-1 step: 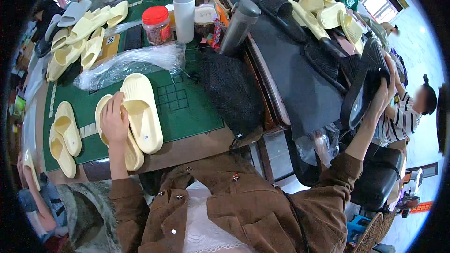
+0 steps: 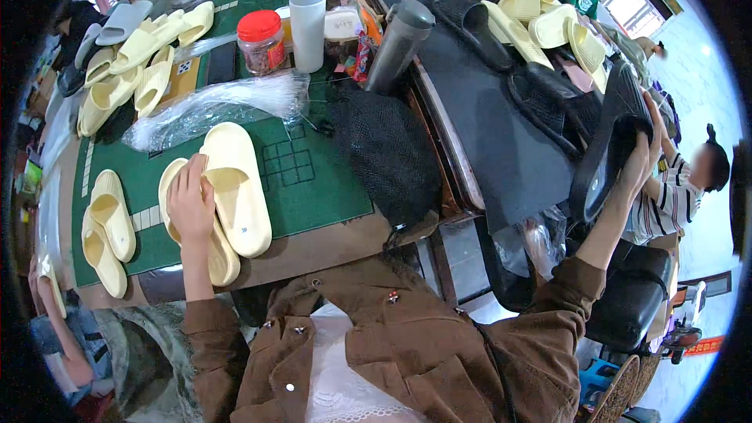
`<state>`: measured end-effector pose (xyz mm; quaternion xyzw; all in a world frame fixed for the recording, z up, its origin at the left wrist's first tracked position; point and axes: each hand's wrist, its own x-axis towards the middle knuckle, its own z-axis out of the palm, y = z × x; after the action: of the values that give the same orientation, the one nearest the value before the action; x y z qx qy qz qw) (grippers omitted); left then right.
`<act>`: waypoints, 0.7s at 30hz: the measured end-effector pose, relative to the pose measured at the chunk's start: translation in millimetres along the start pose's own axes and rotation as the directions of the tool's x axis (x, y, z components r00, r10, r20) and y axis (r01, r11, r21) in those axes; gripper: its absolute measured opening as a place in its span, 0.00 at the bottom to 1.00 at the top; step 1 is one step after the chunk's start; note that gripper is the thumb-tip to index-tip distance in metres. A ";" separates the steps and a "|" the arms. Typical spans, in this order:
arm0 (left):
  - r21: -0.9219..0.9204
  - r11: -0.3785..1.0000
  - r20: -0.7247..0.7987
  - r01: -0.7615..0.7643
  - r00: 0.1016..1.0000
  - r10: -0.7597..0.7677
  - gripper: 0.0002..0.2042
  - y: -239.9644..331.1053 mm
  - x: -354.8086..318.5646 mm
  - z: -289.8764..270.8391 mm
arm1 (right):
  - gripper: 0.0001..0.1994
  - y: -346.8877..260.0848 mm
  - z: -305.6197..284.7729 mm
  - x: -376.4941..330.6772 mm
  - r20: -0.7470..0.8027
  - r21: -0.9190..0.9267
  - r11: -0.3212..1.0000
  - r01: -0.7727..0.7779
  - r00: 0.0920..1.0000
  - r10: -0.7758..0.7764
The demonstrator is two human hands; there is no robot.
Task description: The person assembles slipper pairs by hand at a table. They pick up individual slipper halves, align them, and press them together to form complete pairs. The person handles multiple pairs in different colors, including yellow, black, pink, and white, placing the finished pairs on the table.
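Observation:
A pair of cream slippers lies near the front edge of the green mat (image 2: 329,196). My left hand (image 2: 192,202) is curled over the strap of the left cream slipper (image 2: 223,260), hiding most of that strap. Beside it, touching, lies the right cream slipper (image 2: 244,188), its sole down. Out to the right, my arm is stretched and my right hand (image 2: 644,147) grips a black slipper (image 2: 597,168), raised and tilted above the dark table. Other black slippers (image 2: 548,106) lie right behind it. Farther left on the mat rests another cream pair (image 2: 110,227).
A clear plastic bundle (image 2: 219,110), a red-lidded jar (image 2: 261,43), a white bottle (image 2: 308,23) and a grey flask (image 2: 399,43) stand or lie behind. A black mesh bag (image 2: 384,157) covers the mat's right edge. More cream slippers (image 2: 517,27) are piled far right; people sit around.
The black slipper in my right hand has shifted slightly, and the black slippers behind it lie a little differently. My left hand stays on the cream slipper.

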<state>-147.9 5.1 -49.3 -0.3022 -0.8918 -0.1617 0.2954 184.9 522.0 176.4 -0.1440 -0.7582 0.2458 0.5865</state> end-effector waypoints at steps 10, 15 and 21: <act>0.013 1.000 0.026 0.007 1.000 -0.008 0.21 1.2 -0.6 0.1 | 0.24 -45.8 42.1 -27.6 0.255 0.069 0.977 -0.203 0.950 0.180; 0.024 1.000 0.017 0.012 1.000 -0.012 0.20 0.2 -4.0 -4.7 | 0.24 -20.4 48.5 -32.6 0.379 -0.046 0.978 -0.201 0.903 0.203; 0.017 1.000 0.018 0.005 1.000 -0.005 0.20 -0.8 -4.2 -2.7 | 0.23 -14.1 64.2 -26.9 0.027 0.114 0.984 -0.135 0.991 0.133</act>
<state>-144.6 1.4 -49.9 -0.2989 -0.8965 -0.1523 0.2895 131.5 483.5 149.8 -0.1580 -0.7371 0.3294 0.5686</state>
